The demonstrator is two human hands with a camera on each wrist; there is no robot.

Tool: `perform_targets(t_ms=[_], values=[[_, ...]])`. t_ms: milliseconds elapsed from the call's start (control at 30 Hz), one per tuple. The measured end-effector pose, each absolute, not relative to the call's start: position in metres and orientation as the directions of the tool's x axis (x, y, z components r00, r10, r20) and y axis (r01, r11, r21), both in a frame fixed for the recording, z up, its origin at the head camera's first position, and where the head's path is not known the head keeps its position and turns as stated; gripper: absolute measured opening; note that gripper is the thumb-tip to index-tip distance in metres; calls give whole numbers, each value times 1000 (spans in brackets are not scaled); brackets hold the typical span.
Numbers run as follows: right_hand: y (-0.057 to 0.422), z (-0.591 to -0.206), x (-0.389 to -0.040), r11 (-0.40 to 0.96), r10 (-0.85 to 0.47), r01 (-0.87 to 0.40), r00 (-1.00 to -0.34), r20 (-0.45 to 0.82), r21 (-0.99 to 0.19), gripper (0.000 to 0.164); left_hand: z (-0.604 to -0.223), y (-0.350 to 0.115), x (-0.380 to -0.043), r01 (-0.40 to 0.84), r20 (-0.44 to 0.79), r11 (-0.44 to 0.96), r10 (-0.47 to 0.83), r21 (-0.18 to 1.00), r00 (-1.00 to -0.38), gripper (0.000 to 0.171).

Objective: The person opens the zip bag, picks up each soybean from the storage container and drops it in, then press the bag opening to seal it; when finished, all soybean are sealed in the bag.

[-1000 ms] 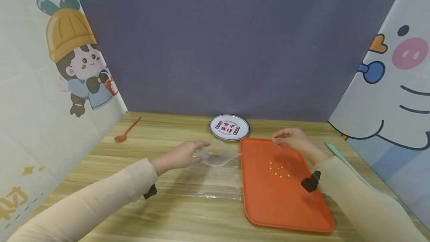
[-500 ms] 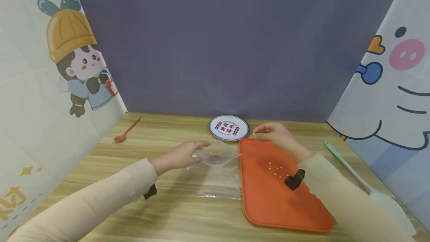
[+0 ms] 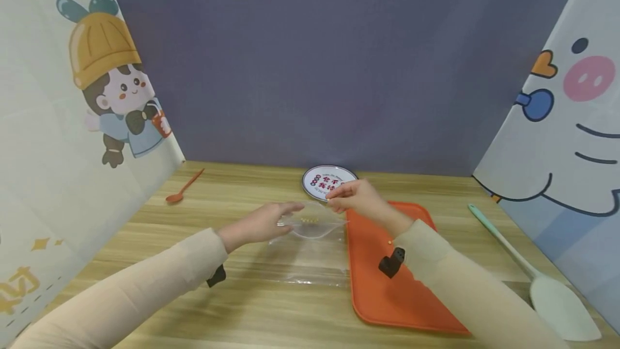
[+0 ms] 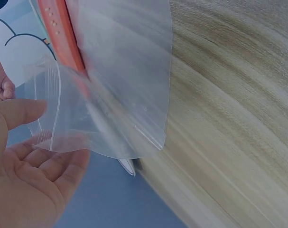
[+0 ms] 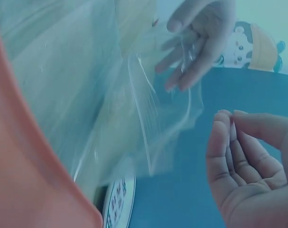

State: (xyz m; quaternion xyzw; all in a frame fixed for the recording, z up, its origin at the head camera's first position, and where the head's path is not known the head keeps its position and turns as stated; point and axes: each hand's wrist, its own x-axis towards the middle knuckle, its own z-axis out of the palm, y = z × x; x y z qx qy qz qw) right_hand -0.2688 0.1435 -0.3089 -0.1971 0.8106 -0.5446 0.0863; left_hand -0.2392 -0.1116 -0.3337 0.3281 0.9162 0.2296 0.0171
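A clear zip bag [image 3: 310, 263] lies on the table with its mouth raised and spread. My left hand [image 3: 263, 223] holds the left side of that mouth, thumb and fingers apart around the plastic in the left wrist view. Several yellow soybeans [image 3: 310, 220] show through the bag's mouth. My right hand [image 3: 363, 203] is above the right side of the mouth, thumb and fingertips pinched together. A tiny pale soybean [image 3: 329, 200] shows at those fingertips, mostly hidden. More soybeans [image 4: 55, 21] lie on the orange tray [image 3: 382, 300], largely covered by my right arm in the head view.
Behind the bag is a white plate [image 3: 317, 181] with red lettering, partly hidden by my right hand. An orange spoon [image 3: 181, 190] lies at the far left. A pale green spatula [image 3: 557, 300] rests right of the tray. Printed walls enclose the table.
My right hand has moved left from over the tray's far edge to the bag's mouth, fingertips still pinched. The left hand and the bag have stayed in place.
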Motion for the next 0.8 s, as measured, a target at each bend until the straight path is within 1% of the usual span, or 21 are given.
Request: perform_targets(t_ms=[167, 367, 700, 800], values=[[130, -312, -268, 324, -435, -252, -896, 94, -912, 26, -334, -111, -240, 603, 131, 676, 612, 424, -780, 57], [125, -313, -269, 344, -417, -242, -905, 83, -908, 23, -332, -109, -239, 586, 112, 680, 607, 441, -787, 57], [137, -316, -272, 343, -389, -226, -918, 81, -912, 24, -331, -108, -238, 593, 112, 676, 614, 438, -782, 57], [144, -313, -270, 365, -374, -223, -924, 77, -904, 23, -331, -107, -237, 587, 108, 677, 610, 444, -785, 57]])
